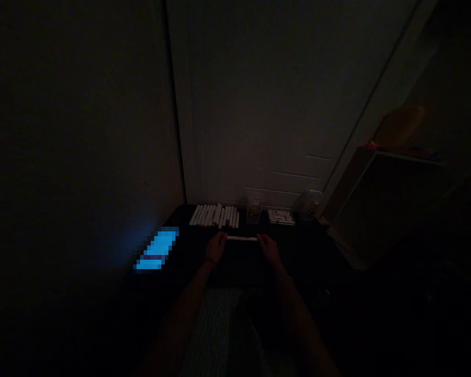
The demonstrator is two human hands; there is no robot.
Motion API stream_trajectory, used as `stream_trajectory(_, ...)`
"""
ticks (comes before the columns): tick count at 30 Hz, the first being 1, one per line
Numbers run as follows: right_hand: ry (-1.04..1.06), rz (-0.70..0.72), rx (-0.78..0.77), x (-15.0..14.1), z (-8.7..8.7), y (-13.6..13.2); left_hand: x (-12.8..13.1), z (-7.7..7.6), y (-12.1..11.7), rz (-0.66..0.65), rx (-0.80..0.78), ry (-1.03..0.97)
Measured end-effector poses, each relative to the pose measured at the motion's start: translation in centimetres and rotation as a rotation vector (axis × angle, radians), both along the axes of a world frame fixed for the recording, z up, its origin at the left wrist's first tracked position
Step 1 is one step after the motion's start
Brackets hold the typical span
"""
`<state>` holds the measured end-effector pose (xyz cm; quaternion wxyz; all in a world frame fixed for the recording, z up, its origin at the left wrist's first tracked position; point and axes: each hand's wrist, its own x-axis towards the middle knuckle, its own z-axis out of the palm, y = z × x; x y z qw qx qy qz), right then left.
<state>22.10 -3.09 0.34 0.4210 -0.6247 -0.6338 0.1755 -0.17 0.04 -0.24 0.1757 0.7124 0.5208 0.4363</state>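
- The left hand (215,247) is at the lower middle of the frame, closed on the left end of a white pen (241,238); the dim light hides how the fingers sit.
- The right hand (269,248) is closed the same way on the pen's right end, with a thin band (281,280) around that wrist.
- The pen lies level between the hands, just past the middle of the frame and over a dark table (298,251). Neither hand holds anything else.
- A row of white pens (214,215) lies side by side at the far edge of the table, just beyond the hands. Their tips are too dark to make out.
- Right of the row stand a see-through container (254,211), a small flat box (281,217) and a second see-through container (310,205), all in a line along the far edge.
- A blurred, glowing blue screen (157,248) lies on the table, left of the hands.
- A pale wall (275,104) rises behind the table.
- A dark cabinet (380,209) stands at the right of the frame, with a tan object (400,128) on top.
- Striped cloth (215,324) shows at the bottom of the frame, between the arms.
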Motion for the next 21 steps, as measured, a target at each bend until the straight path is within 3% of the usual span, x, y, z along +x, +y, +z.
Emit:
stream_trajectory(12, 0.086, 0.049, -0.009, 0.11, 0.03, 0.03, 0.28, 0.37, -0.02, -0.005, -0.033, -0.095)
stream_trajectory(21, 0.081, 0.043, 0.009, 0.19, -0.42, 0.41, 0.17, -0.31, 0.39, -0.027, 0.009, -0.077)
